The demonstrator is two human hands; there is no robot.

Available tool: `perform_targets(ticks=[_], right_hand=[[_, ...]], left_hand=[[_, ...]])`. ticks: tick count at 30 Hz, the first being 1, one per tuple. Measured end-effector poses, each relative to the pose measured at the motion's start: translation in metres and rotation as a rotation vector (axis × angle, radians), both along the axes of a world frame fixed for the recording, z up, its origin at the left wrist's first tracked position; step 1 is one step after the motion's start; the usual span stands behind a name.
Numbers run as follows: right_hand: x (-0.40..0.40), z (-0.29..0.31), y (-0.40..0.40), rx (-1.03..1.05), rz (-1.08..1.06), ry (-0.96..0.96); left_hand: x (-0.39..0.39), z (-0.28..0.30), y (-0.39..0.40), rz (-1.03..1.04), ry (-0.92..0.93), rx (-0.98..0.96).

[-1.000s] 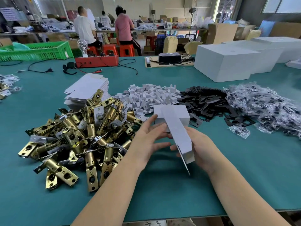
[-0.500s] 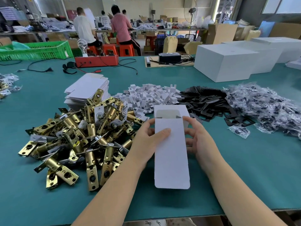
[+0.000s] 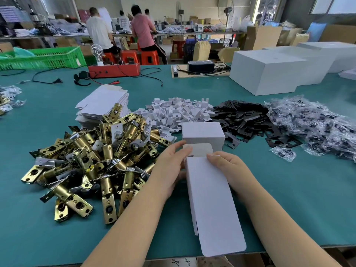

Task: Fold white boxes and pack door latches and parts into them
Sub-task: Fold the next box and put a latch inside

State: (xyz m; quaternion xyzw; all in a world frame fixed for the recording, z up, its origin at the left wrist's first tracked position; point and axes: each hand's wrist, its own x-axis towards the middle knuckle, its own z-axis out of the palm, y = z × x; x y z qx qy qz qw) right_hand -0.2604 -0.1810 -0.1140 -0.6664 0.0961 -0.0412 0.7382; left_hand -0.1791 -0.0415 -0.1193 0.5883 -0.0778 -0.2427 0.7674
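Now both hands, left (image 3: 169, 168) and right (image 3: 229, 170), grip the box (image 3: 210, 193) over the desk (image 3: 289, 189), steadying it so its far flap can fold, beside the latches (image 3: 92, 157).

Both hands (image 3: 200, 170) hold white box (image 3: 212, 199) over green table (image 3: 289, 189).

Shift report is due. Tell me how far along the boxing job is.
Early. Done: nothing shows as packed. In hand: the left hand and right hand hold one white box, its far flap not yet tucked. Left: the pile of brass latches, the white inserts, black plates and bagged parts lie loose, and a stack of flat blanks awaits folding.
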Motion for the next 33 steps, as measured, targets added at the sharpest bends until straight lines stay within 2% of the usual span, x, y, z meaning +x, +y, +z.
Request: perform_targets(ticks=[3,10,14,17,21,28,33], right_hand=[[0.000,-0.001,-0.002,-0.002,0.048,-0.011],[0.006,-0.011,-0.008,-0.061,0.003,-0.008],[0.007,-0.009,-0.008,-0.049,-0.058,-0.017],[0.006,-0.008,-0.007,-0.057,-0.094,-0.037],[0.005,-0.005,-0.008,-0.007,-0.091,-0.066],[0.007,-0.006,-0.007,-0.054,-0.139,-0.073],[0.011,-0.011,-0.008,-0.074,-0.124,-0.061]], left_hand=[[0.002,0.000,0.004,-0.113,0.079,-0.006],[0.002,0.002,0.008,-0.164,0.077,-0.007],[-0.003,0.007,0.008,-0.167,-0.041,0.042],[-0.003,0.007,0.008,-0.174,-0.063,0.036],[-0.005,0.004,0.010,-0.310,-0.074,-0.030],[-0.009,0.006,0.009,-0.286,-0.293,0.113],[-0.011,0.010,0.009,-0.236,-0.217,0.159]])
